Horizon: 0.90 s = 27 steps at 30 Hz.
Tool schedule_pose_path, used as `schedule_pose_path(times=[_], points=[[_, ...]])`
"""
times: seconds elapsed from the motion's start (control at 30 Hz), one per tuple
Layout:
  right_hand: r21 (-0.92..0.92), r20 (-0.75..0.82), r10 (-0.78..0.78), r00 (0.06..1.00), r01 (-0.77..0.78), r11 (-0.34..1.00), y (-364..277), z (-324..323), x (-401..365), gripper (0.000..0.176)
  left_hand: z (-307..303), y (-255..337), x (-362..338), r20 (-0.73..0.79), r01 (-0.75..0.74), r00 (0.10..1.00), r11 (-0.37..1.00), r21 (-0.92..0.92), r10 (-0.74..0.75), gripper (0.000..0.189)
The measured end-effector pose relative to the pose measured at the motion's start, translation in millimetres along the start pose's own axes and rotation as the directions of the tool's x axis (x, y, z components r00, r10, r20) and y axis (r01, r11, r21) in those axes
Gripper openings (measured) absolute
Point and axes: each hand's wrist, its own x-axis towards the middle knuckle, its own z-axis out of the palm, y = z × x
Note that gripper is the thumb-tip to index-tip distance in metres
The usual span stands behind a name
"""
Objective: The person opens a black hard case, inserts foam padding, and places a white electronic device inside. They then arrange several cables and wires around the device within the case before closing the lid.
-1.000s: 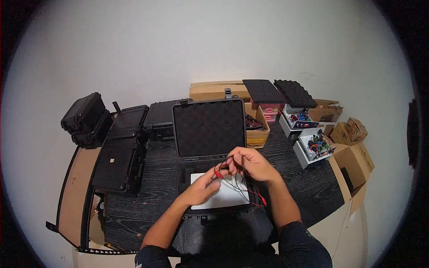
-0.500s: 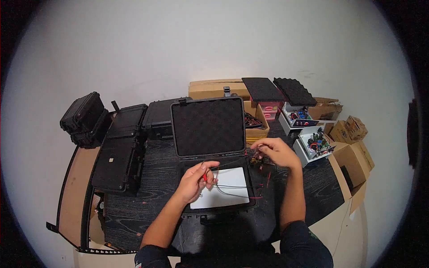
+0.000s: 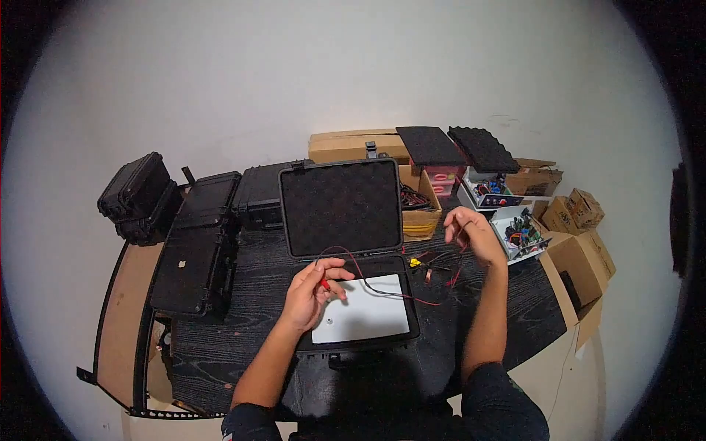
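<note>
Our L hand (image 3: 307, 295) holds a red clip (image 3: 324, 284) nr white panel (image 3: 371, 316). Our R hand (image 3: 472, 234) pinches thin lead (image 3: 455, 274).

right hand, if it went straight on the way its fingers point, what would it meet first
Probably the open brown cardboard box holding dark cables, ahead of the right hand; depth is unclear, so it might pass above.

Dim, diffuse light; a soft shadow greys the white panel (image 3: 368, 312) beside the left hand (image 3: 303, 300), the thin lead (image 3: 423, 300) toward the right hand (image 3: 474, 237) looks soft, and far outside both, curved edges darken to black
</note>
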Motion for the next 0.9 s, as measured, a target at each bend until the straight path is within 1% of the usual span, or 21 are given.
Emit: schedule_pose_path(times=[0.07, 0.17, 0.2, 0.23, 0.3, 0.33, 0.43, 0.47, 0.57, 0.6, 0.7, 0.73, 0.8, 0.83, 0.87, 0.9], points=[[0.089, -0.031, 0.015, 0.999, -0.012, 0.996, -3, 13, -1, 0.038, 7, 4, -1, -0.076, 0.045, 0.997, 0.981, 0.189, -0.031, 0.043], [0.054, -0.003, -0.140, 0.990, 0.140, 0.989, 9, 41, 9, 0.040, 20, -2, 0, -0.023, 0.004, 1.000, 0.970, 0.245, 0.001, 0.045], [-0.057, -0.001, -0.198, 0.980, 0.197, 0.979, 4, 53, 9, 0.042, 21, -1, 0, 0.017, 0.016, 1.000, 0.944, 0.329, -0.023, 0.044], [-0.174, -0.005, -0.252, 0.968, 0.247, 0.953, 6, 64, 10, 0.042, 21, -4, 0, 0.053, -0.016, 0.999, 0.925, 0.379, -0.005, 0.044], [-0.237, 0.050, -0.170, 0.984, 0.178, 0.955, 3, 81, 6, 0.041, 20, -11, 0, 0.126, -0.082, 0.992, 0.878, 0.471, 0.025, 0.043], [-0.214, 0.073, -0.148, 0.986, 0.160, 0.964, 4, 86, 6, 0.042, 19, -12, -1, 0.147, -0.053, 0.989, 0.857, 0.513, -0.027, 0.044], [-0.147, 0.145, -0.084, 0.986, 0.106, 0.983, 10, 98, 8, 0.046, 21, -19, -1, 0.251, -0.132, 0.967, 0.773, 0.620, -0.036, 0.046], [-0.118, 0.143, -0.044, 0.989, 0.061, 0.991, 9, 102, 8, 0.047, 21, -19, -3, 0.276, -0.120, 0.958, 0.759, 0.640, -0.082, 0.045], [-0.031, 0.171, 0.002, 0.985, 0.004, 1.000, 7, 112, 4, 0.047, 22, -21, -6, 0.375, -0.217, 0.888, 0.478, 0.851, -0.265, 0.041], [0.008, 0.187, 0.010, 0.982, -0.011, 1.000, 7, 112, 4, 0.047, 24, -19, -7, 0.360, -0.187, 0.883, 0.477, 0.859, -0.302, 0.040], [-0.079, 0.139, 0.001, 0.990, 0.010, 0.997, 3, 104, 5, 0.044, 29, -11, -7, 0.310, -0.097, 0.858, 0.464, 0.881, -0.409, 0.038], [-0.080, 0.102, 0.009, 0.995, -0.001, 0.997, 4, 99, 7, 0.042, 26, -11, -6, 0.325, -0.112, 0.890, 0.538, 0.835, -0.319, 0.038], [-0.073, 0.056, 0.075, 0.996, -0.071, 0.995, -4, 84, 6, 0.040, 17, -11, -6, 0.327, -0.159, 0.936, 0.669, 0.726, -0.131, 0.039], [-0.068, 0.034, 0.109, 0.994, -0.106, 0.992, -7, 77, 5, 0.039, 14, -10, -5, 0.264, -0.152, 0.964, 0.744, 0.651, -0.034, 0.039], [-0.099, 0.018, -0.035, 0.999, 0.037, 0.994, 0, 69, 7, 0.032, 12, -9, -5, 0.189, -0.156, 0.980, 0.809, 0.567, 0.056, 0.039], [-0.128, -0.007, -0.030, 1.000, 0.029, 0.991, 3, 61, 6, 0.029, 11, -7, -4, 0.102, -0.169, 0.985, 0.862, 0.477, 0.137, 0.039]])
